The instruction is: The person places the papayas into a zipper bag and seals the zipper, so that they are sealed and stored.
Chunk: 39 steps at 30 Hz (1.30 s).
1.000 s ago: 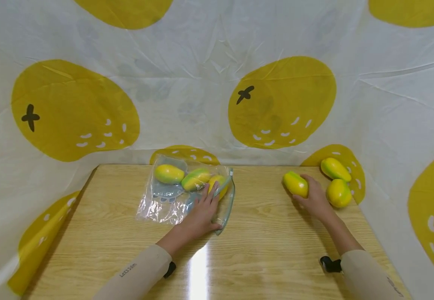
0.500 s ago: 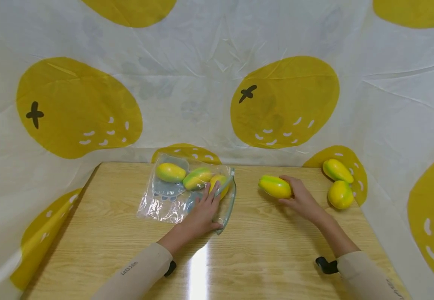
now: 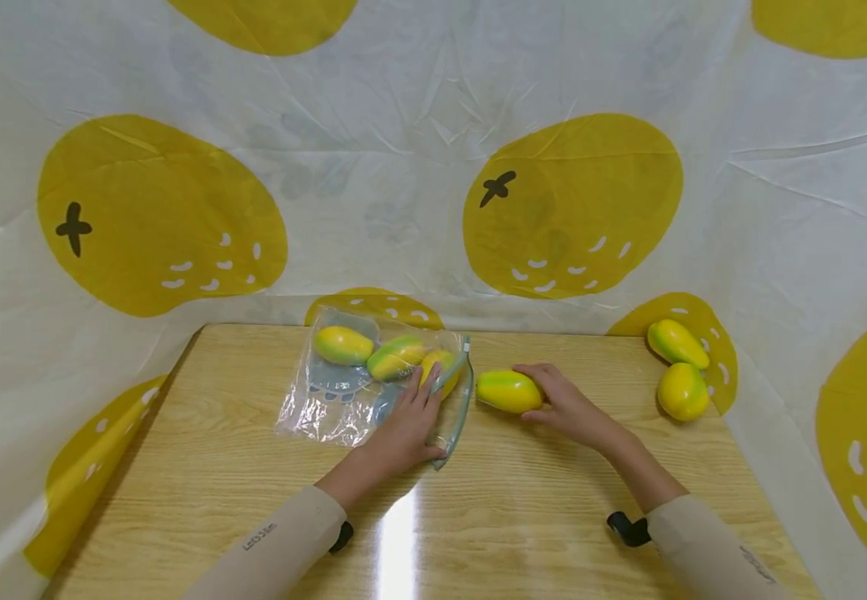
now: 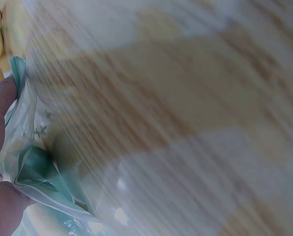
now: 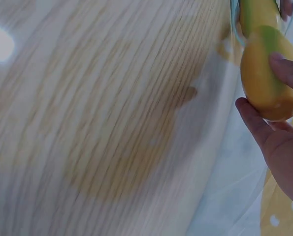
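Observation:
A clear zip bag (image 3: 294, 412) with a pale green-blue zip edge lies flat at the centre left, holding three yellow-green papayas (image 3: 343, 346). My left hand (image 3: 403, 425) rests on the bag at its mouth with fingers spread and fairly straight, partly covering the nearest papaya inside. In the left wrist view the bag's zip edge (image 4: 19, 73) stands parted between the finger and thumb. My right hand (image 3: 568, 408) grips another papaya (image 3: 504, 392) by its right end, thumb and fingers on either side. Its left end is right beside the bag's mouth.
Two more papayas, one pear-shaped (image 3: 677, 343) and one rounder-looking (image 3: 683, 392), lie at the table's back right corner. A white cloth (image 3: 373, 200) printed with yellow fruit hangs behind and beside the wooden table (image 3: 523, 517).
My right hand has carried its papaya leftward from beside the other two to the bag's mouth. My left hand and the bag stay in place.

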Tool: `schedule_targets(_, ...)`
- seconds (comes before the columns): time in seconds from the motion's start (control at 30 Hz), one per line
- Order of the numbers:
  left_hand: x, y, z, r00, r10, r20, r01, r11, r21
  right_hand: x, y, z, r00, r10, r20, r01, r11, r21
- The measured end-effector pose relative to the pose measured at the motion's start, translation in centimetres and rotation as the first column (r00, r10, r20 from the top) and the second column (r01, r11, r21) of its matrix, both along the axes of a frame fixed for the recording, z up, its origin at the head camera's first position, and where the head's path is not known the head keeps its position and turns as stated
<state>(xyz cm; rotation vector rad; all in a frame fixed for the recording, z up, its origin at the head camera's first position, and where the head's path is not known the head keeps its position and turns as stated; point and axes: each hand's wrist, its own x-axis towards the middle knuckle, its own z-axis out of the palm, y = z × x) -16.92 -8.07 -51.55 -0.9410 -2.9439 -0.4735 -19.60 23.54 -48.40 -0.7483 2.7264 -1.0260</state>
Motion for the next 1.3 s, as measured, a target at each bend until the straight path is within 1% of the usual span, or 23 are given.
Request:
schedule_targets(0.13, 0.0, 0.0, 0.0, 1.0, -0.002, -0.001, 0.002, 1.0, -0.009, -0.2, -1.1, 0.0, 0.996, 0.086, 0.001, -0.086, 0.996, 0.025)
schedule_targets(0.2, 0.0, -0.1, 0.0, 1.0, -0.003, 0.002, 0.003, 1.0, -0.017, -0.3, -1.6, 0.0, 0.993, 0.115, 0.012, -0.115, 0.993, 0.036)
schedule_targets(0.3, 0.0, -0.1, 0.0, 1.0, -0.003, -0.002, 0.003, 0.999, -0.037, -0.5, -2.4, 0.0, 0.99, 0.137, 0.027, -0.138, 0.99, 0.041)
schedule_targets(0.4, 0.1, -0.2, -0.1, 1.0, -0.008, -0.014, 0.007, 0.999, -0.051, -0.5, -3.1, -0.2, 0.99, 0.132, 0.052, -0.133, 0.991, 0.031)
schedule_targets(0.53, 0.3, -0.1, -0.2, 1.0, -0.01, -0.027, 0.008, 0.998, -0.055, -0.6, -4.0, -0.4, 0.988, 0.092, 0.122, -0.095, 0.995, 0.015)
schedule_targets(0.6, 0.4, -0.1, -0.2, 0.999, -0.009, -0.033, 0.007, 0.998, -0.06, -0.7, -4.4, -0.4, 0.986, 0.082, 0.143, -0.084, 0.996, 0.011)
schedule_targets(0.7, 0.4, -0.2, -0.2, 0.998, -0.01, -0.062, 0.005, 0.997, -0.073, -0.8, -4.9, -0.4, 0.989, 0.093, 0.113, -0.095, 0.995, 0.02)
schedule_targets(0.83, 0.3, -0.2, -0.2, 0.994, -0.023, -0.109, 0.012, 0.995, -0.099, -1.1, -5.4, -0.6, 0.992, 0.127, 0.025, -0.128, 0.991, 0.037)
schedule_targets(0.9, 0.3, -0.2, -0.2, 0.992, -0.03, -0.121, 0.017, 0.994, -0.108, -1.2, -5.8, -0.7, 0.99, 0.141, 0.0, -0.141, 0.989, 0.039)
schedule_targets(1.0, 0.3, -0.1, -0.2, 0.991, -0.037, -0.127, 0.022, 0.993, -0.118, -1.4, -6.4, -0.8, 0.99, 0.137, 0.019, -0.137, 0.99, 0.014)
schedule_targets(1.17, 0.3, -0.1, -0.2, 0.991, -0.039, -0.124, 0.026, 0.994, -0.105, -1.6, -7.0, -0.9, 0.991, 0.109, 0.076, -0.106, 0.994, -0.036)
schedule_targets(1.3, 0.2, -0.2, -0.2, 0.992, -0.039, -0.12, 0.027, 0.995, -0.1, -1.6, -7.1, -1.0, 0.988, 0.127, 0.085, -0.123, 0.991, -0.042)
